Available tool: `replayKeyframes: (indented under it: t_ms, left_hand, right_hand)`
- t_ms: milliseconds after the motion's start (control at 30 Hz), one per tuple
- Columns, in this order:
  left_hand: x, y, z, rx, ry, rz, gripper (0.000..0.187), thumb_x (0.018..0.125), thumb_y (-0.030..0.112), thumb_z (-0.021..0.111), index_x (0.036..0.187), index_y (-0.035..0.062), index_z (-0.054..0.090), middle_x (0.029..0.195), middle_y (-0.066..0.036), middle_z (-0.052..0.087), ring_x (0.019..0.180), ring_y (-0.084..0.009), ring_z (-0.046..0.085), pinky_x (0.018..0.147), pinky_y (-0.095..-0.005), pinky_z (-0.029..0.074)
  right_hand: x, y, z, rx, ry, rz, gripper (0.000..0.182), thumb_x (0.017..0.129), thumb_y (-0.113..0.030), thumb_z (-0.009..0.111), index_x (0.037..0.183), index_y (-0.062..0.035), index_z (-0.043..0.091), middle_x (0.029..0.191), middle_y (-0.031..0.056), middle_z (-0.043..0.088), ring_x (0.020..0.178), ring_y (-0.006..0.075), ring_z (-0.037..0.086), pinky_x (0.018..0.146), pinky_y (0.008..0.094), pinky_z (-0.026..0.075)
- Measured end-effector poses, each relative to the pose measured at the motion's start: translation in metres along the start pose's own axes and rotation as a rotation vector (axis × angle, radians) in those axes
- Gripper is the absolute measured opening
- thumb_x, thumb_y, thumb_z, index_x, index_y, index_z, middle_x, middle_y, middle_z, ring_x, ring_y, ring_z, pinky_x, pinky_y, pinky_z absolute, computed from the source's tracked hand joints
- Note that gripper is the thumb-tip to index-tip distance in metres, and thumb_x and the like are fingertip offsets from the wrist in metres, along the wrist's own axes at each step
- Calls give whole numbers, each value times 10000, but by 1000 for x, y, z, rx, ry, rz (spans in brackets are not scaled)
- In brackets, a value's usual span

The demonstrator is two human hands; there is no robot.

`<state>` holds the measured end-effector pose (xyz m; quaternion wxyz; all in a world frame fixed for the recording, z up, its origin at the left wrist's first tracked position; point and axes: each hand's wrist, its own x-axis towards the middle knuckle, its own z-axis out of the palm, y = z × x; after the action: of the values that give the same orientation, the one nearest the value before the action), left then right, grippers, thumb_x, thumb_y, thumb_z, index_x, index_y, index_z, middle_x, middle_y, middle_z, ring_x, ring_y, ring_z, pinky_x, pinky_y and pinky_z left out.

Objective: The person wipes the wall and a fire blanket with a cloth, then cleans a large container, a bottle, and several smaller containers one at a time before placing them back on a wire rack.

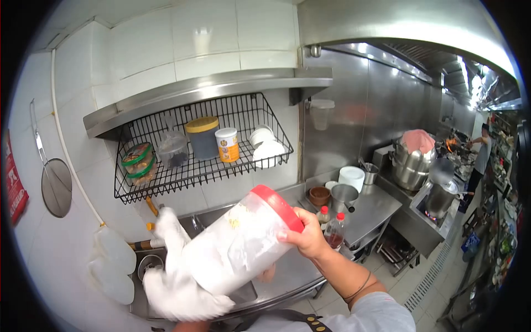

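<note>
A large clear plastic jar (pixel 243 243) with a red lid (pixel 276 207) is tilted in front of me, with whitish contents or film visible inside. My right hand (pixel 310 235) is closed around the lid end. A white cloth (pixel 182 276), blurred by motion, covers the jar's lower end. Only a bit of my left forearm (pixel 191 326) shows beneath the cloth; my left hand is mostly hidden in it, pressing it to the jar. The jar is above a stainless steel sink (pixel 251 293) and counter.
A black wire basket (pixel 202 182) with tubs hangs above. Bottles with red caps (pixel 336 229) and a metal pot (pixel 344 196) stand to the right. Farther off are a large steamer pot (pixel 412 166), a lit burner (pixel 431 216) and a person (pixel 481 157) near a flame.
</note>
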<state>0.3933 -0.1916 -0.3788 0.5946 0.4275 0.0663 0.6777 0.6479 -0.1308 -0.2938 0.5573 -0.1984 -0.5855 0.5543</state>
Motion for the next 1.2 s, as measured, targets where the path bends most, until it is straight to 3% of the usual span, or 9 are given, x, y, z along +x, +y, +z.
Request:
replayKeyframes:
  t_ms: [100,233,567,700,767,800,867,1000,1200]
  left_hand:
    - [20,-17,21,77,-99,-106,764,978,567,516,1574,119,351,1596,-111,411,1465,-332,391,1198,-517,341]
    - [30,-14,28,124,-170,-142,764,980,575,501,1575,119,350,1598,-112,408,1468,-331,388,1200,-516,338]
    - [7,80,-59,11,70,93,765,987,594,463,1577,121,350,1605,-116,399,1474,-329,380,1205,-515,333]
    - [-10,61,-85,350,179,-106,767,989,602,449,1578,121,349,1607,-117,395,1477,-328,377,1207,-515,331]
    - [-24,56,-103,-323,271,32,703,1031,523,419,1563,69,353,1584,-128,412,1456,-299,405,1203,-480,343]
    - [-37,40,-137,-326,281,35,703,1031,523,419,1563,69,353,1584,-128,412,1456,-299,405,1203,-480,343]
    - [-47,21,-193,1267,284,487,647,1020,391,533,1508,-16,414,1527,-166,471,1392,-348,468,1190,-461,365]
    - [-58,88,-186,65,318,115,594,1022,381,543,1485,20,451,1502,-171,489,1325,-321,521,1139,-449,410]
    - [25,237,-158,21,86,450,518,1027,367,557,1450,74,506,1465,-178,517,1224,-280,601,1062,-432,477]
  right_hand:
    - [13,-9,-4,-211,-233,-380,367,723,-135,892,780,-33,545,1398,272,578,1237,281,585,1047,395,447]
    - [31,-5,6,-352,-304,-468,417,679,-179,918,743,-47,527,1413,305,554,1247,338,592,1049,411,446]
    - [48,-23,100,-655,-662,-1029,556,651,-317,929,642,-71,430,1293,313,573,1076,452,624,956,527,506]
    - [69,-5,124,-784,-579,-739,436,697,-300,908,754,-13,586,1258,254,590,1063,394,637,927,448,523]
    - [82,20,122,-797,-392,-552,421,710,-273,909,826,24,635,1240,248,606,1097,342,643,929,400,520]
    - [89,32,122,-802,-305,-499,415,717,-269,908,821,26,635,1233,247,620,1116,328,642,931,394,517]
    - [97,41,132,-746,-278,-426,410,718,-264,906,809,27,631,1223,244,635,1133,328,643,945,396,512]
    - [107,40,156,-627,-318,-423,422,702,-257,910,756,22,598,1211,237,669,1174,326,646,967,397,504]
    - [103,6,195,-655,-395,-780,526,662,-313,943,720,25,542,1302,392,543,1170,424,630,976,435,515]
